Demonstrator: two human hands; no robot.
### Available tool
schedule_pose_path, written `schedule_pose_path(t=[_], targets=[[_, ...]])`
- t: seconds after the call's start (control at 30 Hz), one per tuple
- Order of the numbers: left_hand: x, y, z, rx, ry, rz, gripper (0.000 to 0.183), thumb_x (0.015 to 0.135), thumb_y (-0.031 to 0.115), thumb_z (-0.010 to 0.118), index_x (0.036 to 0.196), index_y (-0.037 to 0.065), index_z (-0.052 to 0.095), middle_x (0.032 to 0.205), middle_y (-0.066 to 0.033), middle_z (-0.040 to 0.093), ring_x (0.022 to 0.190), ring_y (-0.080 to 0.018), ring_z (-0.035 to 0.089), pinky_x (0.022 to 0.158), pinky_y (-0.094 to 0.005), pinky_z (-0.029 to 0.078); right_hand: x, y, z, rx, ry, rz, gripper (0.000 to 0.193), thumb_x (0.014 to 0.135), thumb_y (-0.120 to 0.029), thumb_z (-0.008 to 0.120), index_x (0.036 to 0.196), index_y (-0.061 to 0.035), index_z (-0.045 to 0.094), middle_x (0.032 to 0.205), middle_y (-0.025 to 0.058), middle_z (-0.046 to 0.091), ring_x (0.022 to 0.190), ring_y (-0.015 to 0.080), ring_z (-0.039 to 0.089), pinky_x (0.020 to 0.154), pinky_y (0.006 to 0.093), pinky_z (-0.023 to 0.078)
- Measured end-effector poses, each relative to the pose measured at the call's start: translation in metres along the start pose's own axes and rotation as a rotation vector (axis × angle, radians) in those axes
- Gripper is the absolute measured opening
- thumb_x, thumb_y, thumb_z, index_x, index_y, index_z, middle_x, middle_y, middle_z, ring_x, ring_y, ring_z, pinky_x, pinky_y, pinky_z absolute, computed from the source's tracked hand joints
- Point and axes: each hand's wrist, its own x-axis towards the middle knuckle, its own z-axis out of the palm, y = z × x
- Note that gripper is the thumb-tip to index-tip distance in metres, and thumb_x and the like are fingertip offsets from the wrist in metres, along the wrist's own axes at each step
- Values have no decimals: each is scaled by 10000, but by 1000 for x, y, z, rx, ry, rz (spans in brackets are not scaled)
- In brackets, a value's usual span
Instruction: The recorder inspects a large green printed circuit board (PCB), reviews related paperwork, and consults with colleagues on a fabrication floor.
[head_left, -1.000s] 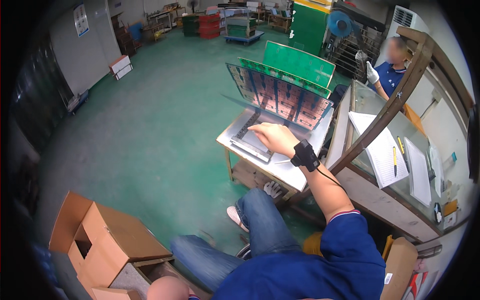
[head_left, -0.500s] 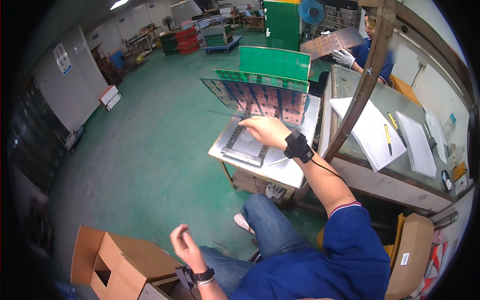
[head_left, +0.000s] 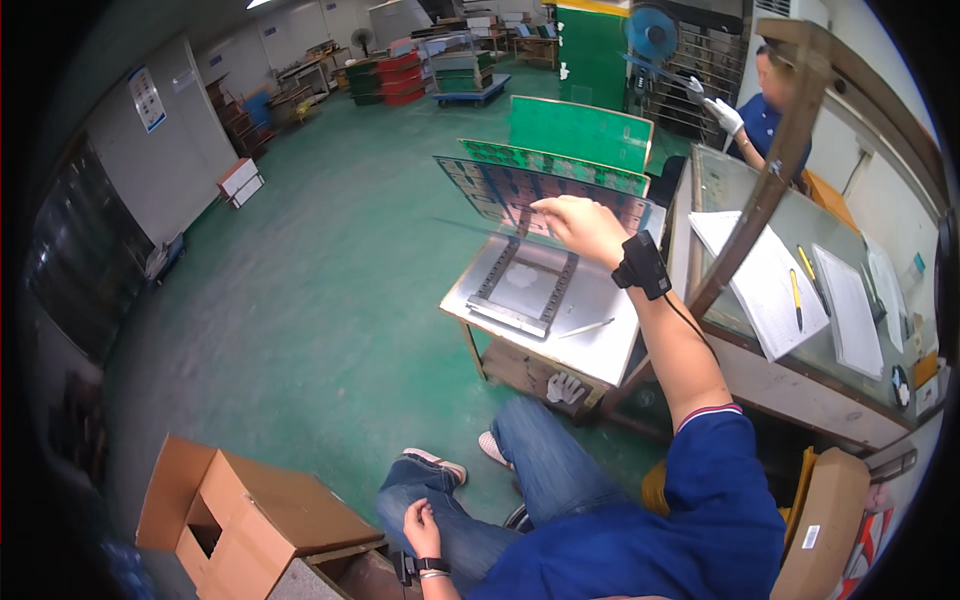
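My right hand (head_left: 582,226) reaches over the small white-topped table (head_left: 620,345), its fingers drawn together in front of a dark circuit-board panel with pinkish-copper patterns (head_left: 490,192). Whether the fingertips touch or pinch anything is unclear. That panel stands tilted on edge, with two green panels (head_left: 580,132) behind it. Below the hand lies a metal frame with notched side rails (head_left: 508,316). A thin dark edge runs left from beside the hand; what it belongs to is unclear. Loosely curled, my left hand (head_left: 422,530) hangs by my left thigh with nothing visible in it.
An open cardboard box (head_left: 270,510) sits at lower left. A pen-like white stick (head_left: 587,328) lies beside the frame, and a glove (head_left: 566,387) hangs below the tabletop. At right, a glass-topped desk bears papers (head_left: 765,290) and pens. A gloved co-worker (head_left: 765,125) stands beyond it.
My right hand has risen slightly, away from the metal frame. My left hand has lowered toward my thigh. The co-worker's copper-coloured panel has turned nearly edge-on. The view has shifted a little.
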Motion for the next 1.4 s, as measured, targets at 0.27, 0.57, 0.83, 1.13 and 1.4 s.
schedule_pose_path(t=[0.27,0.57,0.83,1.13,1.4], targets=[[20,-21,-5,-373,-45,-258,193,943,33,385,1080,-37,502,893,-144,584,637,-186,627,534,-278,550,103,127,-33,-236,213,94,267,837,-116,512,1080,-106,622,992,163,642,941,312,612,809,389,489],[53,29,15,-328,-37,-443,211,952,98,414,1089,-5,537,867,-126,614,594,-160,610,476,-251,510,166,323,10,-514,21,606,481,784,-205,586,1249,-112,507,1155,159,592,1065,310,568,927,382,437],[89,47,37,-335,-95,-451,211,959,130,434,1092,2,537,860,-108,608,579,-153,600,481,-240,497,205,336,-28,-571,-556,581,606,806,-191,614,1349,-85,367,1300,225,460,1225,326,439,1014,391,361],[111,59,66,-359,-165,-491,228,955,160,454,1102,8,540,862,-97,613,591,-142,599,489,-239,500,227,380,-20,-673,-453,439,554,792,-213,640,1307,-168,440,1233,179,530,1149,333,501,963,410,412],[116,65,76,-357,-145,-507,223,957,155,447,1095,5,538,864,-97,612,600,-141,598,498,-244,504,219,421,-2,-600,-305,559,754,757,-187,667,1389,-61,276,1333,205,427,1248,328,404,1032,391,342]])
